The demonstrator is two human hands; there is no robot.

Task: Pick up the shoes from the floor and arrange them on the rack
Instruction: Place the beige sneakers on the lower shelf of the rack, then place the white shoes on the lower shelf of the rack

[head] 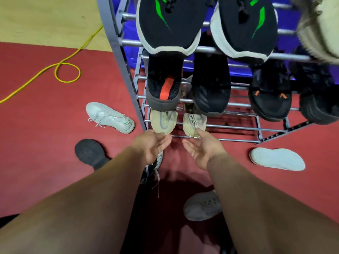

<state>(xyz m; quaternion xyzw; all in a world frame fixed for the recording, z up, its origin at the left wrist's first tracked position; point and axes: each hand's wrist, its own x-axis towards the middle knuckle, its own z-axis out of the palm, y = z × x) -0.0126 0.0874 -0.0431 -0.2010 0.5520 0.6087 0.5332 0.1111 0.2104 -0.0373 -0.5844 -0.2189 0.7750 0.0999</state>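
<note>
- Shoes, beige pair, sit toes-out on the lowest tier of the rack [128, 74]: left beige shoe [163, 121] and right beige shoe [194, 123], side by side and just apart.
- Our left hand [153, 146] is loose and spread, palm turned inward, holding nothing. Its fingertips are at the toe of the left beige shoe; we cannot tell whether they touch it.
- Our right hand [200, 149] is likewise spread, palm up and inward, holding nothing. Its thumb tip meets the toe of the right beige shoe.
- Judgement: the step in hand is seating this pair. Both shoes look placed, perhaps getting a last nudge square to the bars.
- Under our left wrist a laced shoe [156, 165] lies on the red floor [45, 134], mostly hidden by the arm.
- Further out on the floor:
  - a black shoe [89, 153] at left
  - a white laced sneaker [110, 117] beside the rack leg
  - a grey-white shoe [201, 206] by our right forearm
  - a white shoe [277, 159] at right
- Dark shoes [211, 92] fill the tiers above. The lowest tier shows bare bars to the right of the beige pair.
- Next move, as we judge it: take a floor shoe, the laced one being nearest, with a closed grip at heel or collar. Find its mate and set both on the bare bars. Trailing laces could snag.
</note>
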